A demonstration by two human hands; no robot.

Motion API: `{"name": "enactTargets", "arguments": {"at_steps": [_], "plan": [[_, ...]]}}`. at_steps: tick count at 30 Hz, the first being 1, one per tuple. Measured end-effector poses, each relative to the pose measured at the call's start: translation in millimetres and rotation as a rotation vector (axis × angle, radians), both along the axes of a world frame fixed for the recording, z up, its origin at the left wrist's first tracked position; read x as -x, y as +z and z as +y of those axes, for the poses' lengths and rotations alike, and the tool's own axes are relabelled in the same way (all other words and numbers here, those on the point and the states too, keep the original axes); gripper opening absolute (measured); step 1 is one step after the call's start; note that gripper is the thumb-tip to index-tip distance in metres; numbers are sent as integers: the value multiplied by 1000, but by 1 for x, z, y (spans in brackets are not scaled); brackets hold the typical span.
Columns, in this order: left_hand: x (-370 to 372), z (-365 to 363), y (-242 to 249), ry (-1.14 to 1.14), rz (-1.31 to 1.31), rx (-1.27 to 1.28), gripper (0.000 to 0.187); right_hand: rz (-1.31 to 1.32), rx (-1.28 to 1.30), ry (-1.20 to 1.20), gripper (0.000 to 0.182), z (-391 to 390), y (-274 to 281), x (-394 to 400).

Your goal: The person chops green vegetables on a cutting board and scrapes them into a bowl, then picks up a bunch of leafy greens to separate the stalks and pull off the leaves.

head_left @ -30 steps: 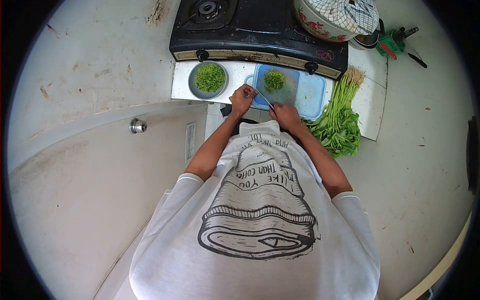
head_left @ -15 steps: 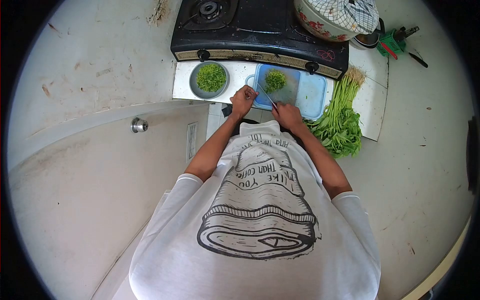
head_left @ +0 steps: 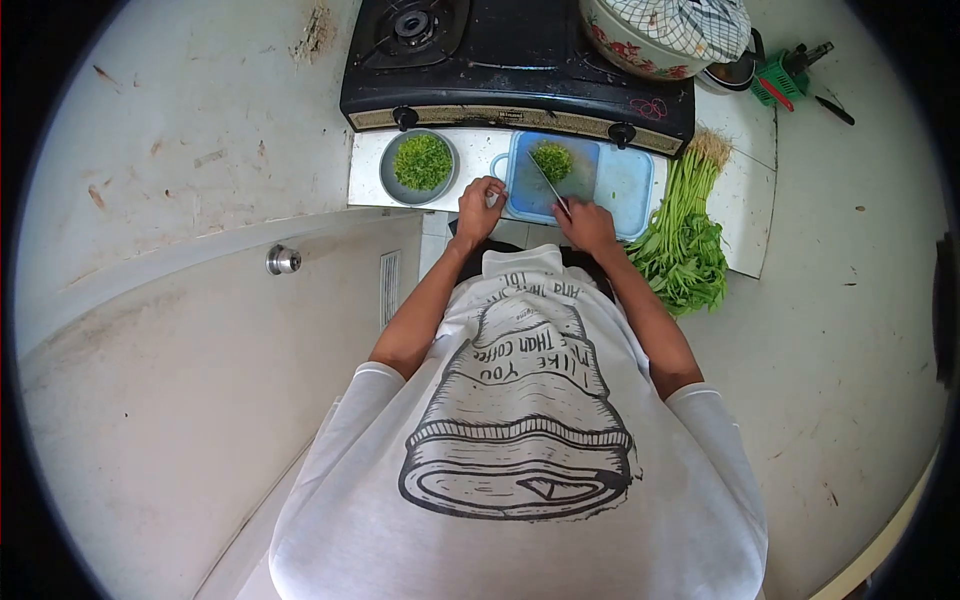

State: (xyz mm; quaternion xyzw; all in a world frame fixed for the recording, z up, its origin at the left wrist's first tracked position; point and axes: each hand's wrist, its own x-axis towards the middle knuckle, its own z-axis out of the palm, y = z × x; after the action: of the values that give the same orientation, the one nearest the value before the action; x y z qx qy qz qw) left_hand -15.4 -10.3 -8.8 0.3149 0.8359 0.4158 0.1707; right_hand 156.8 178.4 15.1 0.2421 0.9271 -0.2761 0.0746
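Observation:
My right hand (head_left: 588,226) is closed around the handle of a knife (head_left: 548,181). The blade slants up and left across a blue cutting board (head_left: 530,203), its tip by the left side of a small pile of chopped green herbs (head_left: 552,161). At the board's left edge is my left hand (head_left: 480,208), fingers curled in; whether anything is between them is too small to see. Left of the board, a grey bowl (head_left: 388,181) contains more chopped greens (head_left: 422,162).
A large bunch of leafy stalks (head_left: 682,240) with roots lies right of the board. Behind stands a black gas stove (head_left: 520,90) bearing a flowered pot (head_left: 640,50) under a checked cloth (head_left: 705,28). A green basket (head_left: 775,80) with utensils sits at the far right.
My left hand has drawn slightly left and away from the blade. My right hand has shifted right, and the knife tip now lies farther up the board, nearer the herb pile.

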Motion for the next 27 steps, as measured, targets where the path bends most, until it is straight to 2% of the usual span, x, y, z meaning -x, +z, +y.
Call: {"name": "enactTargets", "arguments": {"at_steps": [3, 6, 11, 14, 17, 20, 23, 27], "plan": [[-1, 8, 23, -48, -29, -39, 35, 34, 32, 6, 38, 6, 14, -2], [-7, 21, 52, -196, -71, -66, 48, 78, 19, -2, 37, 10, 18, -6], [-16, 41, 47, -399, 60, 10, 46, 149, 4, -14, 33, 17, 27, -12], [-13, 52, 47, -423, 143, 27, 49, 219, -28, -31, 32, 20, 28, -17], [-9, 64, 52, -405, 84, 60, 53, 224, -22, -46, 30, 24, 35, -21], [-7, 71, 70, -363, -33, 220, 56, 232, -4, -53, 29, 28, 32, -23], [-5, 66, 69, -490, 24, 170, 58, 277, 21, -54, 29, 29, 32, -24], [1, 60, 63, -547, 86, 170, 58, 313, 75, -42, 29, 26, 32, -23]]}}
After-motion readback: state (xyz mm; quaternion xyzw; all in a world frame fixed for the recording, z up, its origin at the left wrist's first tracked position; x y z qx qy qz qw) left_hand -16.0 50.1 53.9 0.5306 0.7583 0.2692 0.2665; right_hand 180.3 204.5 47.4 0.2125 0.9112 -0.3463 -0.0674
